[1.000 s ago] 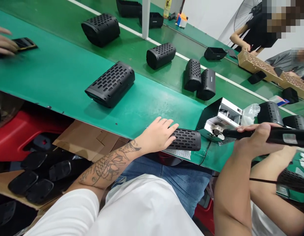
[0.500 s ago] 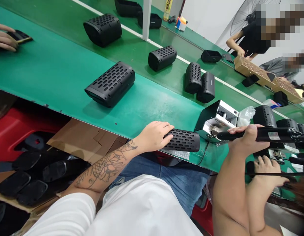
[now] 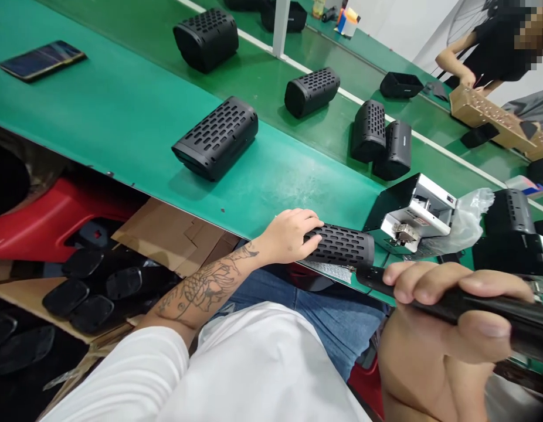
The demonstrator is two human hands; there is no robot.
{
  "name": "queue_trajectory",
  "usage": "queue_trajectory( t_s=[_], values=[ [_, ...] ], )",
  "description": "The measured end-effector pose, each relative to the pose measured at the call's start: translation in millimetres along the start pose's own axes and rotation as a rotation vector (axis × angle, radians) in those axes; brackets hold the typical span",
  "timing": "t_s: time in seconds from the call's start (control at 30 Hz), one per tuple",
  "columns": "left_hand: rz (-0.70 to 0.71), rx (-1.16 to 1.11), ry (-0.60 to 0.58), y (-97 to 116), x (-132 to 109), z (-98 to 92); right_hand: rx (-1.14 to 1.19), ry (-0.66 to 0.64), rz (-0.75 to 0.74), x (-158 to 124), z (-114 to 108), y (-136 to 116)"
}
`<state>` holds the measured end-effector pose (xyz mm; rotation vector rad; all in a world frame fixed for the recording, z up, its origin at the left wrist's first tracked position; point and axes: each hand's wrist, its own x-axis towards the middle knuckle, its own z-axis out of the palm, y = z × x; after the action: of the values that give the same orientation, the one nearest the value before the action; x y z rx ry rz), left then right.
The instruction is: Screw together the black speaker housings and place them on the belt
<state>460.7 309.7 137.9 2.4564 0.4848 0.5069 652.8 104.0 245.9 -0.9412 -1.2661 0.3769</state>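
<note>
My left hand [image 3: 291,235] rests with curled fingers on the end of a black perforated speaker shell [image 3: 342,246] lying at the near edge of the green bench [image 3: 122,117]. My right hand [image 3: 447,310] is wrapped round a long black electric screwdriver [image 3: 469,308], close to the camera, its tip pointing left just below the shell. Behind the shell stands a small white and black screw feeder box [image 3: 414,214].
Several black perforated speaker bodies [image 3: 219,136] lie along the bench and the conveyor beyond. A phone [image 3: 41,58] lies at far left. Black end caps [image 3: 91,293] sit on cardboard below the bench, beside a red bin [image 3: 47,220]. Other people work at the far right.
My right hand has drawn the screwdriver away from the feeder box, down and toward the camera. Another person's hand has left the phone at far left. The view has shifted right.
</note>
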Motion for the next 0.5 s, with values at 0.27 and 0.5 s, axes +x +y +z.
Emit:
queue_trajectory(
  t_s=[0.27, 0.5],
  values=[
    [-0.023, -0.034, -0.008, -1, 2, 2.3, 0.043, -0.041, -0.027, 10, 43, 29],
    [-0.046, -0.028, -0.049, 1, 6, 0.2, 0.029, -0.107, -0.005, 5, 47, 35]
  ],
)
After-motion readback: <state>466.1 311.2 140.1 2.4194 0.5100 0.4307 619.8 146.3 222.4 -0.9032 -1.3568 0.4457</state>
